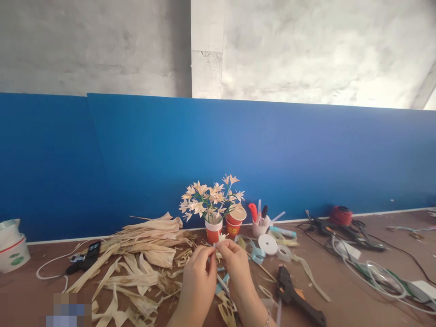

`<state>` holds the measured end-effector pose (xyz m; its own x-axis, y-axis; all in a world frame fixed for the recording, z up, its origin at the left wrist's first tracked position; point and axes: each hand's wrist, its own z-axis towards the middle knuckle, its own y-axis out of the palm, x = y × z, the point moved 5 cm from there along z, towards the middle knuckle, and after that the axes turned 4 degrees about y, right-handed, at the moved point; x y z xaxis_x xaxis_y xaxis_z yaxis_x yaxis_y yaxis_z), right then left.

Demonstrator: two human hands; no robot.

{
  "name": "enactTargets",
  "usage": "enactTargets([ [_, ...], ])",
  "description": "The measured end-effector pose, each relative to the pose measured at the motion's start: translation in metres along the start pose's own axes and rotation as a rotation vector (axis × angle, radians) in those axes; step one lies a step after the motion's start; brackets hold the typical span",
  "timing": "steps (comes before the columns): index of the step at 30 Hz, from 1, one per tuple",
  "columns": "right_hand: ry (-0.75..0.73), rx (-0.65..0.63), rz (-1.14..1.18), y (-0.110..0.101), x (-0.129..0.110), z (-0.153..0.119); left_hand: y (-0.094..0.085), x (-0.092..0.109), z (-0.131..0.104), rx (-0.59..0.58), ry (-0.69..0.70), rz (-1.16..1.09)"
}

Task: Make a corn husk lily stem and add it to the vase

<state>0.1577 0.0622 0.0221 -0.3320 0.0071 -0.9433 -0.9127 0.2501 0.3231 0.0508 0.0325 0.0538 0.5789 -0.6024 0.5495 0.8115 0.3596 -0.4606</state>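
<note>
Close together above the table, my left hand and my right hand meet at the fingertips, both closed in a pinch. Between them they hold a small pale husk flower, its petals showing just above my right fingers; its base is hidden. Right behind stands a red and white paper cup with a bunch of cream husk flowers on green stems. Beside it is a second stack of red paper cups. Dry corn husks lie heaped to the left of my left hand.
A black glue gun lies right of my hands, near a white tape spool and a cup of tools. Cables spread at the right. Far left are a black device and a white tub. A blue panel closes the back.
</note>
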Motion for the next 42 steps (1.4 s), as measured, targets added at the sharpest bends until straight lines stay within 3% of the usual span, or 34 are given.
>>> enactTargets([
  [5, 0.038, 0.036, -0.002, -0.027, -0.016, 0.018, -0.02, 0.019, 0.003, -0.256, -0.195, -0.177],
  [8, 0.032, 0.111, -0.01, -0.049, -0.025, 0.029, -0.041, 0.019, 0.007, -0.318, -0.312, -0.258],
  [10, 0.016, 0.159, -0.02, -0.057, -0.029, 0.032, -0.054, 0.014, 0.012, -0.256, -0.312, -0.18],
  [12, -0.008, 0.193, -0.029, -0.056, -0.029, 0.03, -0.065, 0.014, 0.016, -0.067, -0.194, -0.004],
  [14, -0.031, 0.206, -0.034, -0.046, -0.025, 0.023, -0.063, 0.02, 0.015, 0.054, -0.029, 0.106],
  [17, -0.071, 0.183, -0.059, -0.024, -0.015, 0.01, -0.039, 0.031, 0.005, 0.022, 0.154, 0.187],
  [20, -0.102, 0.162, -0.074, -0.007, -0.004, -0.002, -0.016, 0.029, -0.003, -0.006, 0.155, 0.291],
  [24, -0.065, 0.163, -0.048, 0.0, 0.004, -0.01, -0.002, 0.012, -0.004, -0.081, 0.03, 0.341],
  [34, -0.04, -0.175, -0.241, 0.008, -0.016, -0.008, -0.027, -0.005, 0.013, -0.078, -0.072, 0.163],
  [42, -0.215, -0.069, -0.297, 0.006, -0.015, -0.008, -0.024, -0.006, 0.011, -0.103, -0.067, 0.18],
])
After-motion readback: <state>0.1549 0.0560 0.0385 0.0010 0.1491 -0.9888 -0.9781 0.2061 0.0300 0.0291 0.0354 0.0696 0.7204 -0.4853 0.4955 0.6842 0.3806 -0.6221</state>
